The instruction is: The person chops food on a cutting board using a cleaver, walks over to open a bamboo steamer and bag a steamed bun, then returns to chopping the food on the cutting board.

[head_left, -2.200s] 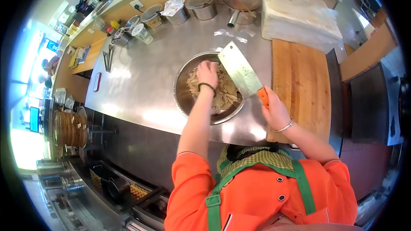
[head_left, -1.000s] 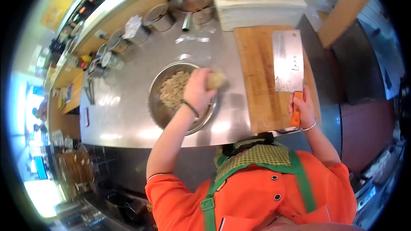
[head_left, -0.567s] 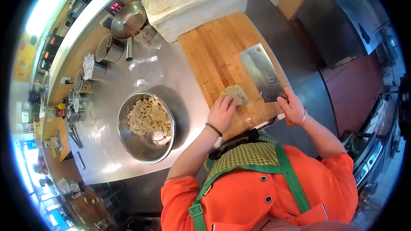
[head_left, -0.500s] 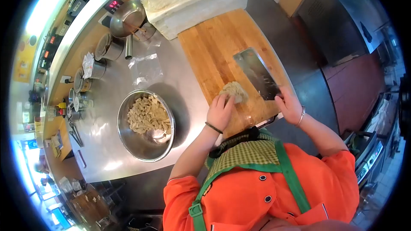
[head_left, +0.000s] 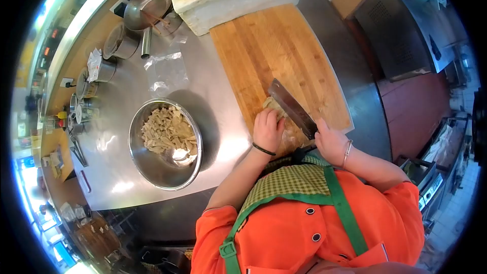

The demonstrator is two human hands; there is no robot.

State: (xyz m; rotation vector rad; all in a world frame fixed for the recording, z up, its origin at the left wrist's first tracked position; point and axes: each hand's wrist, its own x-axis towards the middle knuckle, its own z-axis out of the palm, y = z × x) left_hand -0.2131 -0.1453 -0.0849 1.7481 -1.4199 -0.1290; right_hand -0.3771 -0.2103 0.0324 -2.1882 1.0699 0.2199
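Note:
My right hand (head_left: 332,143) is closed round the handle of a cleaver (head_left: 292,109). The blade stands nearly on edge over the wooden cutting board (head_left: 269,35), close against a pale, soft-looking lump of food (head_left: 274,105). On the near side of that lump, my left hand (head_left: 269,131) holds it down with bent fingers, covering part of it. I cannot make out what kind of food it is. To the left sits a steel bowl (head_left: 136,144) with many pale cut pieces (head_left: 167,129) inside.
A white foam box (head_left: 238,2) stands behind the board. A clear plastic bag (head_left: 167,71) lies on the steel counter (head_left: 109,167). Along the left wall are a wok (head_left: 147,7), a lidded pot (head_left: 120,41), other containers and tongs (head_left: 78,151).
The cleaver has swung from lying almost flat to standing on edge and moved left to the food. My right hand has come closer to my left. The view has shifted slightly.

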